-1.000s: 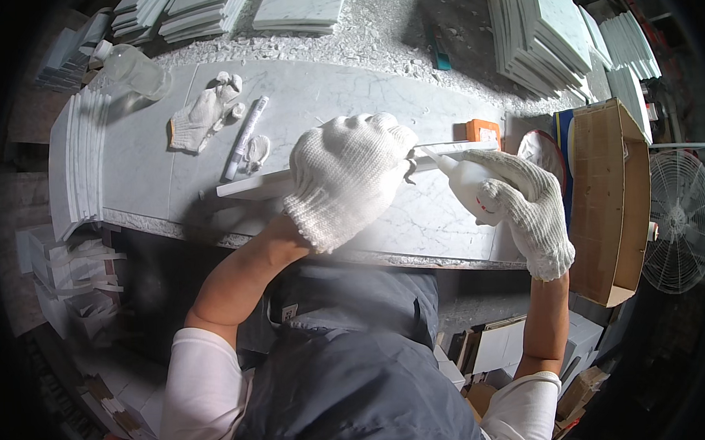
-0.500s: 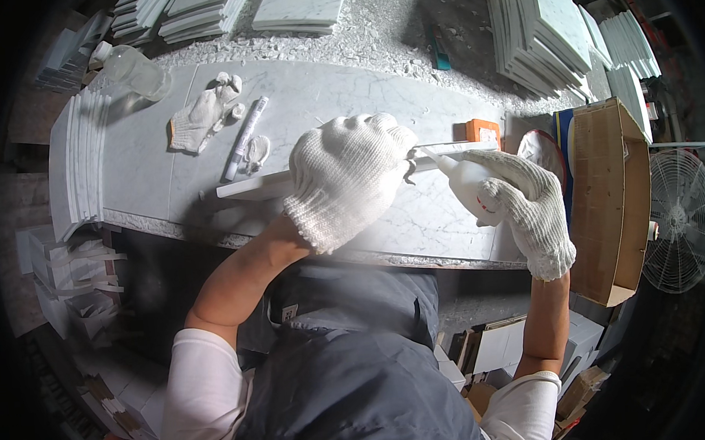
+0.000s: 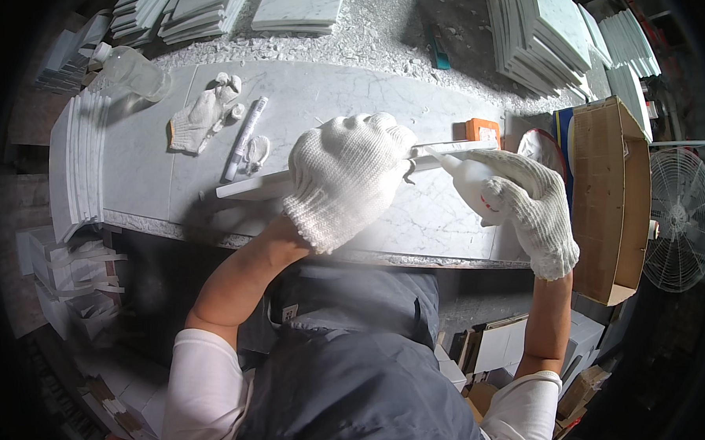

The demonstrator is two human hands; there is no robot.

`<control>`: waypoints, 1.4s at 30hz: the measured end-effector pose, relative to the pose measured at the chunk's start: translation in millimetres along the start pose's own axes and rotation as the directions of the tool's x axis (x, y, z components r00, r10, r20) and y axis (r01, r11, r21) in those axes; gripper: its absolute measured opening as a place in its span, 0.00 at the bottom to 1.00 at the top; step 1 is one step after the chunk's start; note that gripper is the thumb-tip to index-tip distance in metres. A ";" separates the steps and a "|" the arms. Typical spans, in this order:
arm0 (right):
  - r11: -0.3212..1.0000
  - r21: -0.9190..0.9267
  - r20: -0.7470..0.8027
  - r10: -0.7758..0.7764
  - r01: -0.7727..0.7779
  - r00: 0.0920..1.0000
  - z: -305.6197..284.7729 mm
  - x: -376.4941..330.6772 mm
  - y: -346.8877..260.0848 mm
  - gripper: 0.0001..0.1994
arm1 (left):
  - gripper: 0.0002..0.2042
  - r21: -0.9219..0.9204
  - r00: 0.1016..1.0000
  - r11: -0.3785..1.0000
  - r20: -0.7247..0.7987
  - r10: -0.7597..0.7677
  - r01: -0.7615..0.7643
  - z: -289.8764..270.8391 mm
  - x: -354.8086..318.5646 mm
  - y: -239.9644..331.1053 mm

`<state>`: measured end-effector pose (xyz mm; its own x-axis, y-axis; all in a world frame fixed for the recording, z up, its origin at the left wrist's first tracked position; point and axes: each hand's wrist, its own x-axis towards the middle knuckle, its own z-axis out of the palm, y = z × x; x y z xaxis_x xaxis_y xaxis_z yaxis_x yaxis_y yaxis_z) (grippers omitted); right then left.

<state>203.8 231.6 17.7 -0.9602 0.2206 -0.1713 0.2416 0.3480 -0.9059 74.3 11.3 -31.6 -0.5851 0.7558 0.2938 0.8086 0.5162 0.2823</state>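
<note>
Left hand (image 3: 351, 177), gloved, knuckles up, is clenched over a pale strip (image 3: 253, 188) that shows on both sides; it looks to be grasping it, likely to steady it, fingertips hidden. Small dark bit beside its fingers, can't tell what. Strip runs lengthwise along the worktop (image 3: 299, 85), left end nearer the front edge, right end near an orange box (image 3: 484, 131) toward the right edge; can't tell if it's one piece or two.

Right hand (image 3: 529, 204), gloved too, grasps a white squeeze bottle (image 3: 474, 187), fingers wrapped round the body, nozzle tilted up-left; angle presumably aims the tip at the strip. Tip contact unclear. Gloves probably for grip and clean fingers.

Loose glove (image 3: 197, 120) and white tube (image 3: 247, 138) lie left of the left hand, probably parked within reach, off the working spot. Clear bottle (image 3: 137, 72) sits by the back left corner. Slabs (image 3: 81, 161) stand on edge along the left edge, likely to save room. Cardboard box (image 3: 595, 201) is just off the right edge.
</note>
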 end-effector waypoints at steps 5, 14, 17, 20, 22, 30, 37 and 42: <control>1.000 0.024 -0.017 -0.015 0.016 1.000 -1.9 -0.7 0.3 0.26 | 0.09 -0.007 0.999 1.000 0.042 -0.023 0.023 -2.3 0.4 1.1; 0.999 0.046 -0.017 0.022 -0.021 1.000 -2.6 -2.0 1.1 0.25 | 0.11 -0.026 0.997 0.999 0.061 -0.044 0.046 -3.9 -0.1 2.3; 1.000 0.028 -0.010 -0.010 0.011 1.000 -3.5 -1.1 1.3 0.24 | 0.10 -0.020 0.999 1.000 0.026 -0.022 0.023 -2.0 0.4 1.0; 1.000 0.025 -0.007 0.007 -0.006 1.000 -4.5 -1.7 -0.6 0.24 | 0.07 0.009 1.000 1.000 -0.002 0.001 -0.001 -1.2 1.6 0.1; 0.999 0.036 -0.007 0.023 -0.022 1.000 -4.4 -2.4 -2.3 0.24 | 0.07 0.009 1.000 1.000 -0.002 0.001 -0.001 -2.3 1.6 0.3; 0.999 -0.020 -0.026 0.044 -0.045 0.999 -3.7 1.3 -6.3 0.33 | 0.09 0.022 1.000 1.000 -0.022 0.005 -0.005 -4.4 1.1 0.9; 0.999 -0.017 -0.023 0.039 -0.039 0.999 -3.8 0.3 -6.7 0.32 | 0.09 0.000 0.997 1.000 -0.074 0.022 -0.022 -2.9 -0.3 -0.1; 0.999 -0.032 -0.019 0.029 -0.030 0.999 -5.3 1.7 -6.0 0.32 | 0.09 0.038 1.000 0.999 -0.004 -0.001 0.001 -5.2 1.1 1.3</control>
<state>201.5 234.7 24.9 -0.9498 0.2480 -0.1905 0.2747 0.3703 -0.8874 74.4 10.7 -26.1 -0.5864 0.7535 0.2972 0.8095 0.5322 0.2479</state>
